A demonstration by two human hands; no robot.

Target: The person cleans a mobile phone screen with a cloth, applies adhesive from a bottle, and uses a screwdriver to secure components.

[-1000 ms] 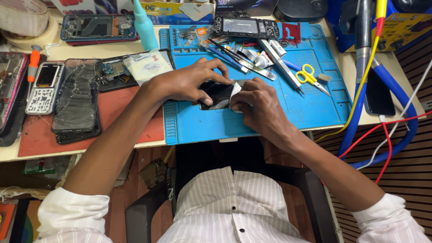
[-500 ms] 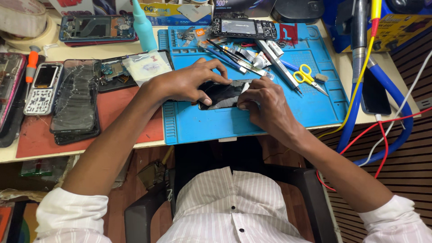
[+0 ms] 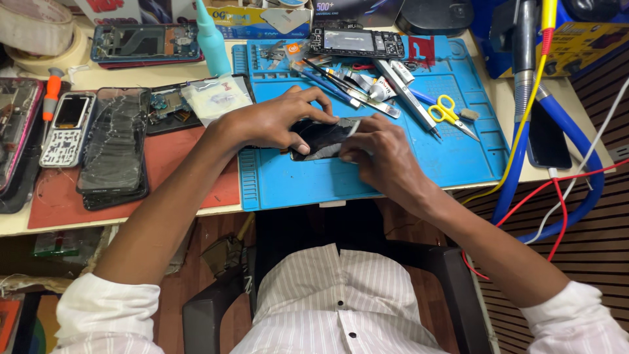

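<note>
While both hands work at the centre of the blue mat [image 3: 393, 177], the dark phone [image 3: 322, 139] lies flat on it between them. The left hand [image 3: 272, 123] arches over the phone's left end, fingers spread and pressed down on it, thumb at its near edge. The right hand [image 3: 380, 147] is closed on the phone's right end, with a pale strip pinched at the fingertips.

Compared with half a second ago, the right hand has drawn slightly toward the body and the pale strip now sits lower against the phone's edge; the left hand has stayed where it was, and the phone has not shifted on the mat.

Most of the phone's surface is covered by the two hands, so its face cannot be made out, nor where the pale strip is attached. On the far side of the mat, yellow-handled scissors [image 3: 449, 111] lie among loose tools that overlap. At the left, a cracked phone [image 3: 114, 147] rests on the red mat [image 3: 190, 177] of the worktop [image 3: 517, 118]. A further device at the left edge is cut off by the frame.
</note>
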